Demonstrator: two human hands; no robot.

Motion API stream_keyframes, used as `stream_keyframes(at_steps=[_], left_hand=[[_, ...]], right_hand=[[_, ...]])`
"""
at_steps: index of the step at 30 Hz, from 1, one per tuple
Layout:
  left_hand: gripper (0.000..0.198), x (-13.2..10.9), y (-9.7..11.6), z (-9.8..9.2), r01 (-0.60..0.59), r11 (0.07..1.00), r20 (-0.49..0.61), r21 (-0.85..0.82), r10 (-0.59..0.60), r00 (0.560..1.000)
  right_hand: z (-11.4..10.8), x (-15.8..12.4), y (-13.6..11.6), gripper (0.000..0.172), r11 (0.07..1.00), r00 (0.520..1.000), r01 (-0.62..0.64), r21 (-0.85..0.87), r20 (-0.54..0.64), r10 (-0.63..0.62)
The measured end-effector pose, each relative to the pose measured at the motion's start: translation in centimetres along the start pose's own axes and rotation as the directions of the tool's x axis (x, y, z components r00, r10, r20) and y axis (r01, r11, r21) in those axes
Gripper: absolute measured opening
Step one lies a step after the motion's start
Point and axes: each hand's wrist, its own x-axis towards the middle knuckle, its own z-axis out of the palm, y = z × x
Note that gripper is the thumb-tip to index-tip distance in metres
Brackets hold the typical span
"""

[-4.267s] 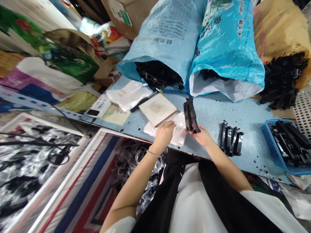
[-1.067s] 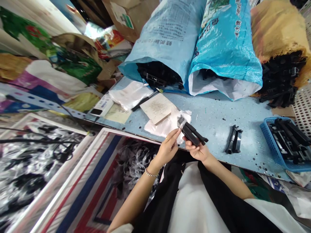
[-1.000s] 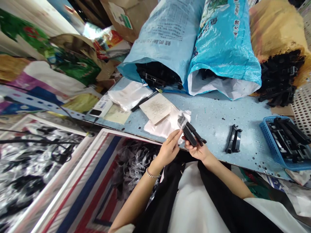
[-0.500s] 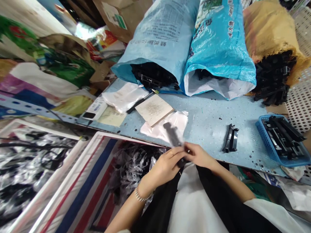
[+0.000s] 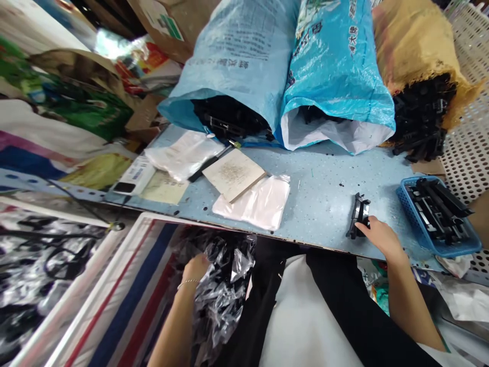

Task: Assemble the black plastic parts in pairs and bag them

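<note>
My right hand (image 5: 382, 238) is at the table's right side, thumb and fingers closed round the near end of a black plastic part (image 5: 358, 214). That part appears to be one of a pair lying side by side on the table. My left hand (image 5: 196, 267), with a bracelet at the wrist, is low over the striped bag. Its fingers point away from me and are mostly hidden, so I cannot see whether they hold anything. Beneath and beside it lies a heap of black parts in clear plastic sleeves (image 5: 225, 295).
On the blue table (image 5: 317, 193) are clear plastic sleeves (image 5: 267, 204), a square board (image 5: 234, 173) and a blue basket (image 5: 424, 237) of black parts. Behind stand two blue sacks (image 5: 237, 56) and a yellow sack (image 5: 416, 46). The striped bag (image 5: 126, 285) has a white rim.
Both hands were together on a black part before my body. They have parted: the left went down-left to the bag, the right moved right to the parts on the table.
</note>
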Motion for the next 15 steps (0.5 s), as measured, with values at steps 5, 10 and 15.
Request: stream_keyframes(at_steps=[5, 10, 15], left_hand=[[0.021, 2.5, 8.7, -0.1, -0.025, 0.993, -0.254, -0.113, -0.004, 0.967], [0.014, 5.0, 20.2, 1.3, -0.399, 0.912, -0.251, -0.089, 0.368, 0.896], [0.014, 8.0, 20.7, 0.8, -0.315, 0.915, -0.007, -0.251, 0.324, 0.946]], right_hand=[[1.2, 0.6, -1.2, 0.025, 0.936, 0.995, 0.071, 0.345, 0.047, -0.092], [2.1, 1.2, -5.6, 0.042, 0.526, 0.954, 0.047, 0.849, 0.118, -0.276], [2.9, 1.3, -7.6, 0.036, 0.342, 0.935, -0.036, 0.939, 0.153, -0.321]])
